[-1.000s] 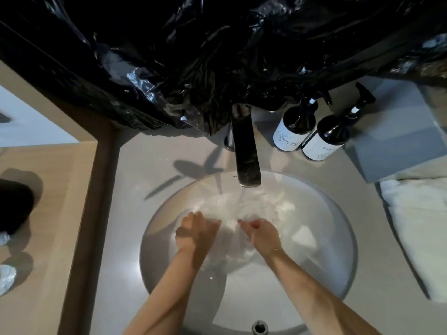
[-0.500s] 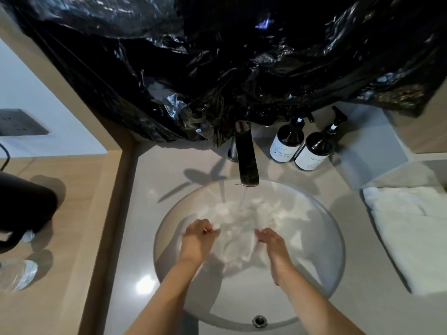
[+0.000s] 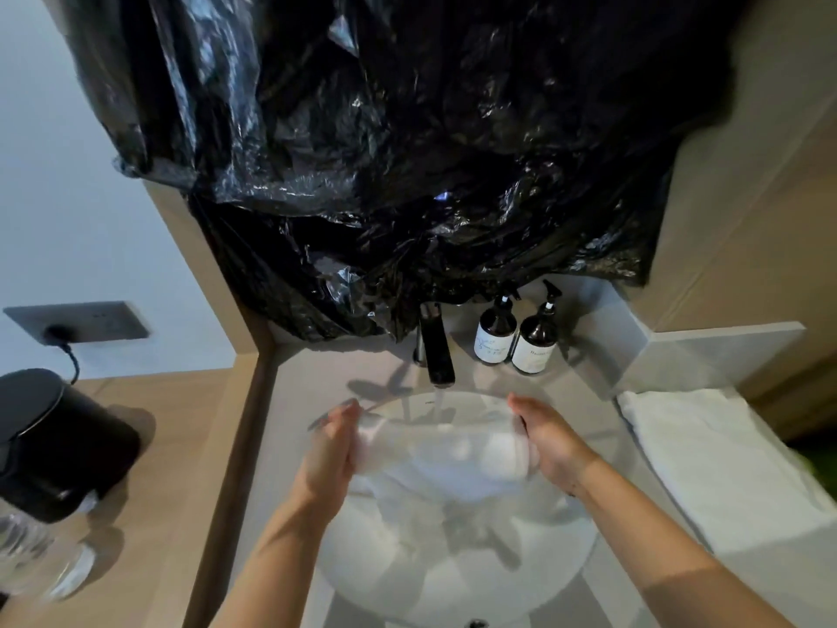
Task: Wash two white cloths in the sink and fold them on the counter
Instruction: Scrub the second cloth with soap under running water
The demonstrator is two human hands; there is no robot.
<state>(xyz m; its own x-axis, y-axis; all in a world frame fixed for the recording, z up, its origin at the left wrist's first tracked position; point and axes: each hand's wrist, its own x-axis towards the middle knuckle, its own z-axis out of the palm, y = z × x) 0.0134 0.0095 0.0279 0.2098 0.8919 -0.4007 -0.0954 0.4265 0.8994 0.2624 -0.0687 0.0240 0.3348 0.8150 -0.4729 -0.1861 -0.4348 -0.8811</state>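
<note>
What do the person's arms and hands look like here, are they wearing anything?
Both forearms are bare as far as the picture shows: no sleeves in view. The left hand and right hand wear no gloves, and no watch, ring or bracelet shows.

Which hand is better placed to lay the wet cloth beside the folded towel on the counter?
Probably the right hand: it grips the cloth on the side of the folded towel. The left hand holds the far end.
</note>
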